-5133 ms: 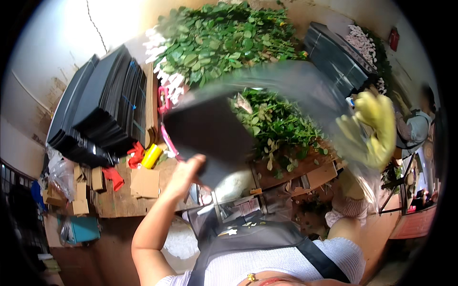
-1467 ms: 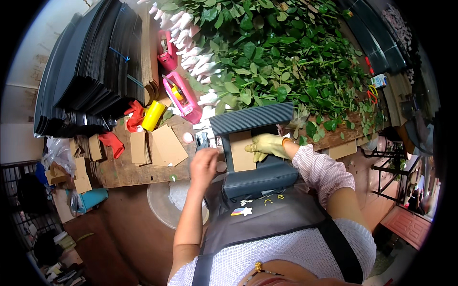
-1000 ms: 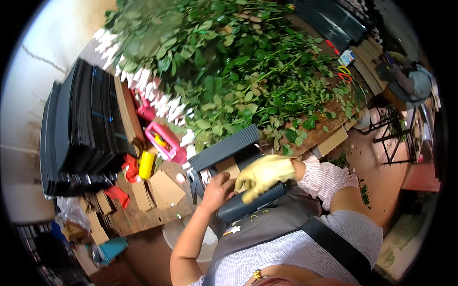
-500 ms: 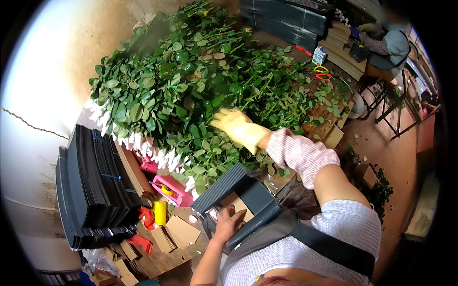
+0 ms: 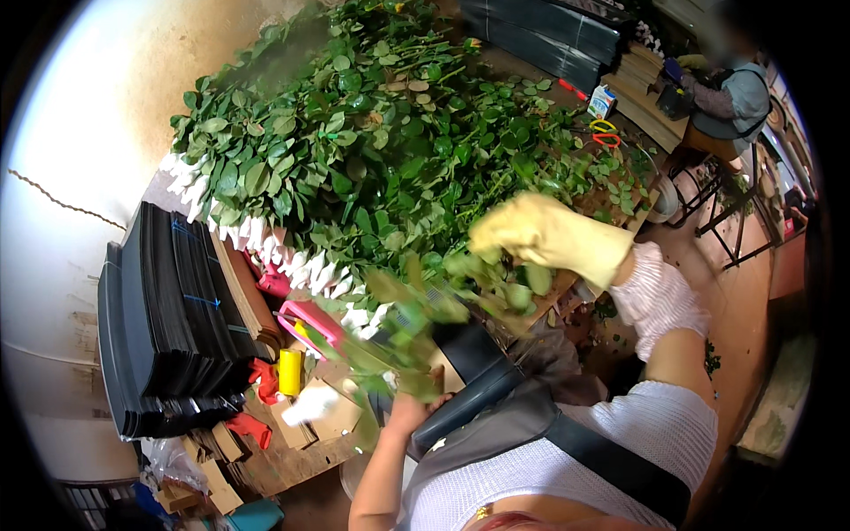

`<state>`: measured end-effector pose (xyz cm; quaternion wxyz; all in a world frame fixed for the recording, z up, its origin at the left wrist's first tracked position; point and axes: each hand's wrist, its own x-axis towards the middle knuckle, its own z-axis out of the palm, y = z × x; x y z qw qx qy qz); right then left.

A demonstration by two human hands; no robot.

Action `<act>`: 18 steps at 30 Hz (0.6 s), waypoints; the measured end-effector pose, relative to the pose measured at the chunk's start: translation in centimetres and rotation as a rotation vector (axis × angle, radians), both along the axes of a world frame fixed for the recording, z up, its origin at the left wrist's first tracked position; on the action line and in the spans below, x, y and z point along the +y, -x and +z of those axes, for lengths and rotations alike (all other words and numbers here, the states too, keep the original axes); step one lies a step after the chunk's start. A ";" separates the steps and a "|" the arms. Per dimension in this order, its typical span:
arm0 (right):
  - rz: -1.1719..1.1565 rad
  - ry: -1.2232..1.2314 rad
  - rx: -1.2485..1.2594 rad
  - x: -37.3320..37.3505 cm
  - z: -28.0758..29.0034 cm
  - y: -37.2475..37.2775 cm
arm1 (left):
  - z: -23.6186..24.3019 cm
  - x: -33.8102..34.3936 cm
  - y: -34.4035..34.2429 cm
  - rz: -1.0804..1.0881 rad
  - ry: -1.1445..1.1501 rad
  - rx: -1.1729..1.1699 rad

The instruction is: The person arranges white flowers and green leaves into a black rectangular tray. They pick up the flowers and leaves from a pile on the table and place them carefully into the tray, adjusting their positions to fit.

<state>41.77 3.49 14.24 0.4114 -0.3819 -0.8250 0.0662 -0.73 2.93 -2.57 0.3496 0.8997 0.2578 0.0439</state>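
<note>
My right hand point(image 5: 522, 232), in a yellow rubber glove, is closed around a leafy rose stem point(image 5: 403, 310), which is smeared by motion. The stem slants down to the left across my front, and a white blurred flower head point(image 5: 312, 403) shows at its lower end. My bare left hand point(image 5: 416, 405) rests at the dark grey corrugated box point(image 5: 469, 350) in front of me, its fingers apart and partly covered by the leaves. Behind both hands lies a big heap of leafy rose stems point(image 5: 354, 150), with white-wrapped flower heads point(image 5: 274, 248) along its near left side.
Stacked dark sheets point(image 5: 168, 327) stand at the left, near a pink tape dispenser point(image 5: 312, 323), a yellow roll point(image 5: 289, 372) and cardboard pieces point(image 5: 341, 416). Scissors point(image 5: 606, 139) and a carton point(image 5: 601, 102) lie at the back right. Another person point(image 5: 730, 97) works beyond.
My right hand has come back to the right and nearer from the heap, now with a rose stem in it. The stem sweeps over the box. My left hand stays at the box.
</note>
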 end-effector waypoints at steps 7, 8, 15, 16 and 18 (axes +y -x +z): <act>-0.368 0.898 -0.751 -9.9 -9.8 -3.0 | -1.4 -0.4 0.4 0.219 0.201 -0.102; -0.336 0.878 -0.764 -9.7 -9.8 -2.8 | -0.3 -0.2 0.2 0.152 0.116 -0.063; -0.512 0.627 -0.594 2.4 -3.7 0.2 | 1.0 -0.2 -0.2 0.052 0.057 0.042; -0.531 0.645 -0.458 5.9 -4.7 0.8 | 1.3 0.2 -0.3 0.015 0.056 0.057; -0.541 0.700 -0.339 11.4 -6.2 2.1 | 1.2 0.1 -0.2 0.034 0.077 0.046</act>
